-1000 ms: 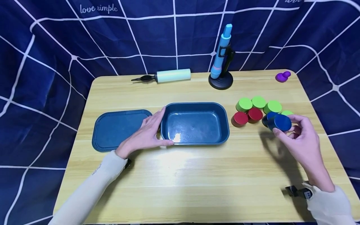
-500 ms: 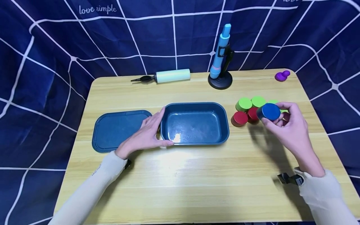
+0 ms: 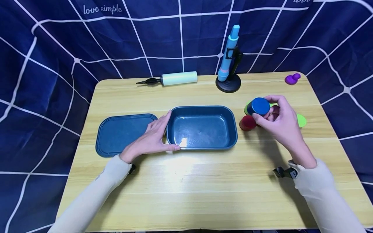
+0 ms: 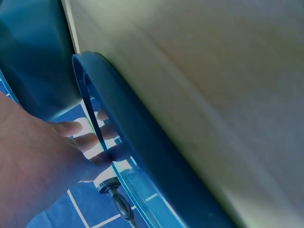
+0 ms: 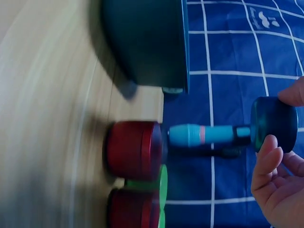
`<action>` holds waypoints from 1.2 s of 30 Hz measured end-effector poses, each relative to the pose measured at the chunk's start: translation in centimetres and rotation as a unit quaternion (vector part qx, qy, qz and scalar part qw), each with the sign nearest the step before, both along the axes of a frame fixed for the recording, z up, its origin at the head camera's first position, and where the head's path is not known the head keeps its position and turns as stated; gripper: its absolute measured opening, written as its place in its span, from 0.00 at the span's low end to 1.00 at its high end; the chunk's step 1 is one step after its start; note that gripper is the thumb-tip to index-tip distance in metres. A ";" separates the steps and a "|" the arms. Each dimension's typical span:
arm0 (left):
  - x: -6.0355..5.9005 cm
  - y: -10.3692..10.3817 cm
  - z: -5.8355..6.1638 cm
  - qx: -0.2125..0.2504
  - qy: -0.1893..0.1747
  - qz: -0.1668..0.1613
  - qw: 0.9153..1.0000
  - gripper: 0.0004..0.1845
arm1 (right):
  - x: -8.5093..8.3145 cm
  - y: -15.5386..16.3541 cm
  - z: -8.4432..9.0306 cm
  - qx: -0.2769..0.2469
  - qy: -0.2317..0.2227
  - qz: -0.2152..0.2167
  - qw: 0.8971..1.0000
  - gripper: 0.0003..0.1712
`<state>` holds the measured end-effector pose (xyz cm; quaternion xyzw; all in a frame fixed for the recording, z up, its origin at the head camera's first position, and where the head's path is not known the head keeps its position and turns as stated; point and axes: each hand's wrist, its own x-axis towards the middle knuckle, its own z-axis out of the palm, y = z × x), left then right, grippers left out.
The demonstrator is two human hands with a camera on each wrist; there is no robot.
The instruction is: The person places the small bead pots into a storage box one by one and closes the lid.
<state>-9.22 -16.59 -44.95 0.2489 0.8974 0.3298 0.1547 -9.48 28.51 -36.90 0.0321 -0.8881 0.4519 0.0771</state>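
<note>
Pinching a blue disc [image 3: 258, 106], right hand [image 3: 279, 121] holds it lifted above the red discs [image 3: 248, 123] and green discs [image 3: 301, 120], right of the blue tray [image 3: 202, 127]. Left hand [image 3: 151, 138], fingers straight, rests flat against tray's left wall, beside the lid [image 3: 122, 133]. Both hands well apart on bench [image 3: 186, 181].

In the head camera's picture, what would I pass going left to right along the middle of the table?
Blue lid → left hand → blue tray → red disc → blue disc held in the right hand.
</note>
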 end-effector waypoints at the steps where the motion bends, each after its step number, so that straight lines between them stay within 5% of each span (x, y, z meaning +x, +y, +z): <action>1: 0.0 0.0 0.0 -0.001 0.001 0.000 1.000 0.75 | -0.1 -0.4 0.0 0.005 0.001 0.006 1.000 0.36; 15: 0.2 0.3 0.3 -0.012 0.003 0.003 1.000 0.75 | -1.1 -5.2 -0.2 0.043 -0.017 0.084 0.995 0.35; 36: 0.2 0.2 0.3 -0.019 -0.005 0.004 1.000 0.74 | -2.2 -12.2 -3.5 0.041 -0.043 0.172 0.983 0.36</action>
